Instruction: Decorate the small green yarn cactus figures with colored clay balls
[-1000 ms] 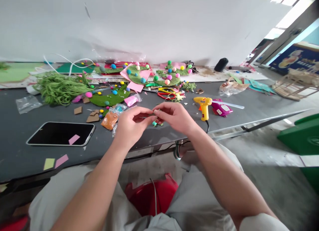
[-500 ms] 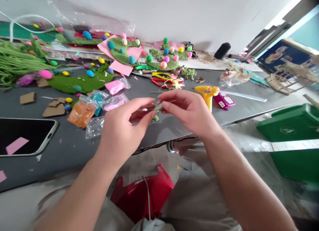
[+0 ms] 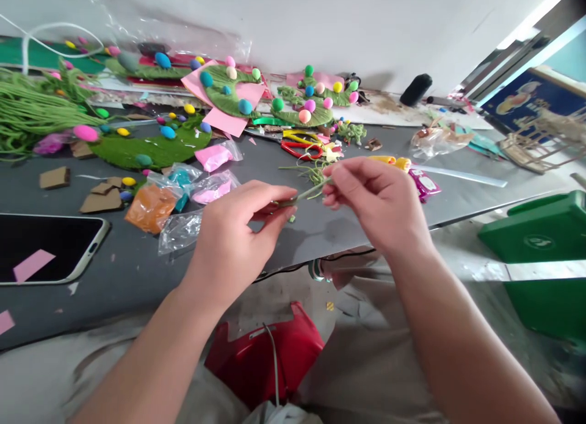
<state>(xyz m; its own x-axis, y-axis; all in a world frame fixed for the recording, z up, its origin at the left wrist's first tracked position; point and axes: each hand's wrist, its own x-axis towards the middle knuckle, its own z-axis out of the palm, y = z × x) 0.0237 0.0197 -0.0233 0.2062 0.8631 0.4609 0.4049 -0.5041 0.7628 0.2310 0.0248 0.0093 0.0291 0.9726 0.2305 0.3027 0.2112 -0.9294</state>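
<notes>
A thin strand of light green yarn (image 3: 313, 190) is stretched taut between my two hands, above the front part of the grey table. My left hand (image 3: 233, 238) is closed, pinching a small piece at the yarn's left end; fingers hide most of that piece. My right hand (image 3: 382, 207) grips the other end between thumb and forefinger. Loose green yarn scraps (image 3: 315, 172) lie on the table just behind the hands. The yellow glue gun (image 3: 389, 161) is partly covered by my right hand.
Red-handled scissors (image 3: 301, 150) and yellow-handled pliers lie behind the hands. Green yarn-wrapped shapes (image 3: 229, 97) with coloured balls line the wall. Small plastic bags (image 3: 153, 207), cardboard bits and a phone (image 3: 50, 247) are on the left. A green bin (image 3: 538, 235) stands right, beyond the table edge.
My right hand has moved right, away from my left, drawing the yarn out straight between them. It now covers more of the glue gun. My left hand keeps its pinch.
</notes>
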